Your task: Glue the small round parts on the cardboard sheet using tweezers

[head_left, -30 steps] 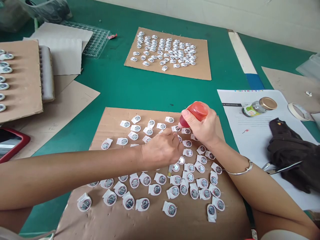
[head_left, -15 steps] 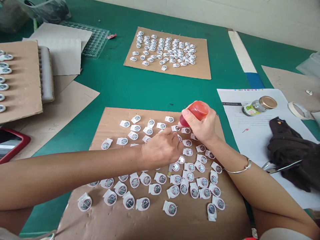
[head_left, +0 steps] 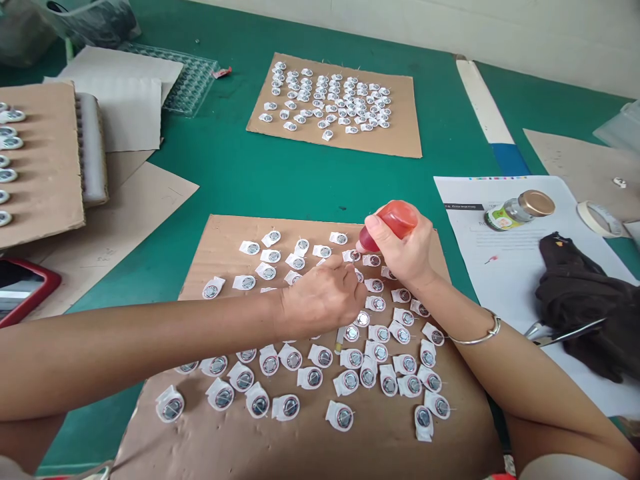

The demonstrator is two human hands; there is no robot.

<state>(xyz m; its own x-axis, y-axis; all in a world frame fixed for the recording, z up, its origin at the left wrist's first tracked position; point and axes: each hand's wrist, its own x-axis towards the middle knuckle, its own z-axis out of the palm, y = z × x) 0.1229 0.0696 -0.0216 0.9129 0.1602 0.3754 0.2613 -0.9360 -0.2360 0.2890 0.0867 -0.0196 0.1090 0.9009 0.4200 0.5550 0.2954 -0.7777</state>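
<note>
My right hand (head_left: 413, 250) is wrapped round a soft red squeeze bottle (head_left: 397, 219), tilted with its lower end close to a small white-backed round metal disc (head_left: 351, 256). Beside it my left hand (head_left: 327, 297) is closed, its fingertips curled down near the same disc; what they hold is hidden. From under that hand a thin pale stick with a yellowish end (head_left: 339, 340) sticks out toward me. Many similar discs with white tabs, such as one nearby (head_left: 344, 417), lie spread over the brown cardboard sheet (head_left: 240, 450) beneath both hands.
A second cardboard sheet (head_left: 405, 137) with discs lies farther back. On the left are a raised board (head_left: 47, 180), a clear tray (head_left: 193, 83) and a red-edged phone (head_left: 50, 283). A glass jar (head_left: 520, 211), tape roll (head_left: 599, 220), dark cloth (head_left: 585, 300) and scissors (head_left: 570, 333) lie right.
</note>
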